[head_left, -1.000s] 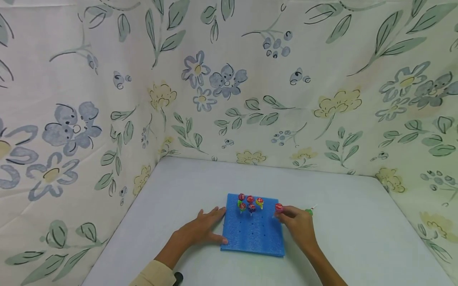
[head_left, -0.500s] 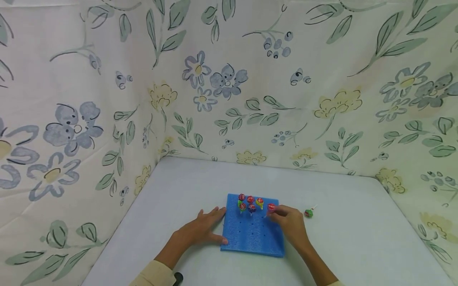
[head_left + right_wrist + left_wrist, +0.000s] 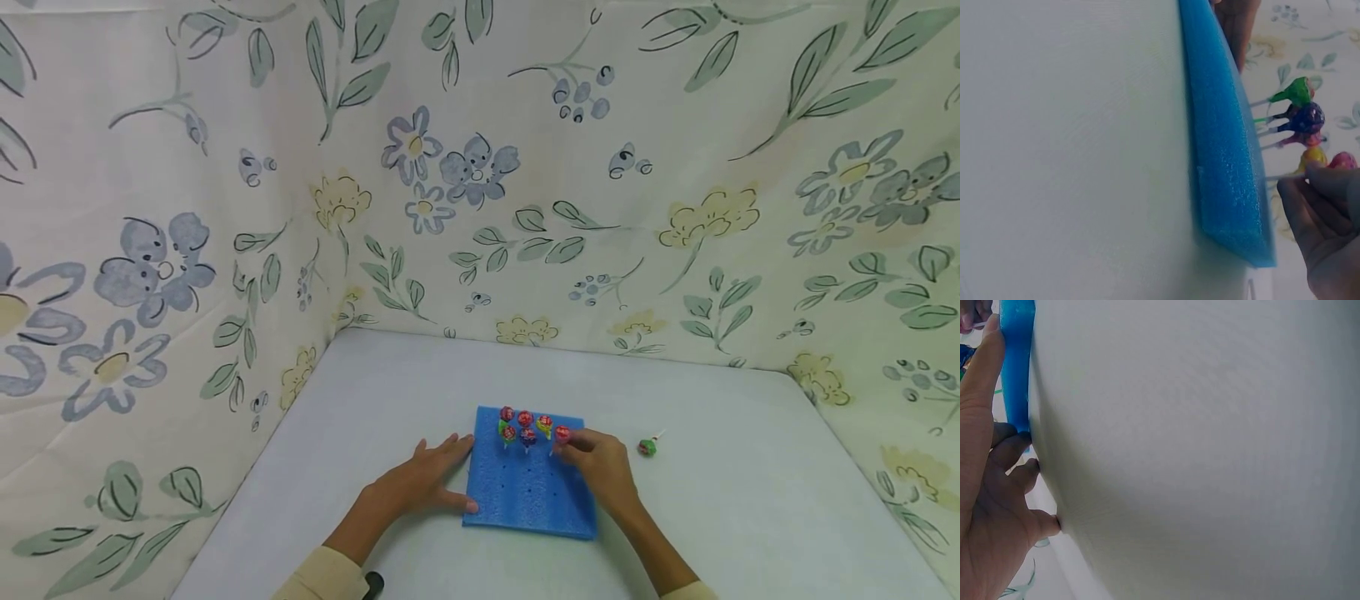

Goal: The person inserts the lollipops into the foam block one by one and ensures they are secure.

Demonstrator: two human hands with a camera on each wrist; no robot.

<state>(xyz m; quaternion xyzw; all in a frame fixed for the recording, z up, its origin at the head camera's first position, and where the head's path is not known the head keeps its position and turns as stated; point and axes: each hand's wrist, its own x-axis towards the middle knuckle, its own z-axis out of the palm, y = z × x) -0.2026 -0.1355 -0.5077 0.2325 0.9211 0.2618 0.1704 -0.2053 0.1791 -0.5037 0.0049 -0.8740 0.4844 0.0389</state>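
Note:
A blue foam board (image 3: pixel 517 510) with small holes lies on the white table. Several wrapped lollipops (image 3: pixel 527 437) stand upright in its far part, their sticks in the foam. My right hand (image 3: pixel 604 471) pinches a pink-red lollipop (image 3: pixel 562 433) between thumb and fingers, head up, over the board's right side beside the yellow lollipop (image 3: pixel 545 424). In the right wrist view, the fingertips sit right by the foam's top face. My left hand (image 3: pixel 420 482) rests with spread, straight fingers along the board's left edge, thumb at its near left corner.
A green-wrapped lollipop (image 3: pixel 647 447) lies on the table to the right of the board, its stick pointing away. Behind and at both sides of the white table (image 3: pixel 720 500) hangs a floral cloth (image 3: pixel 525 275).
My right hand has moved left with the pink-red lollipop, from the board's right edge to beside the standing lollipops. The lollipop on the table is uncovered. My left hand stays put.

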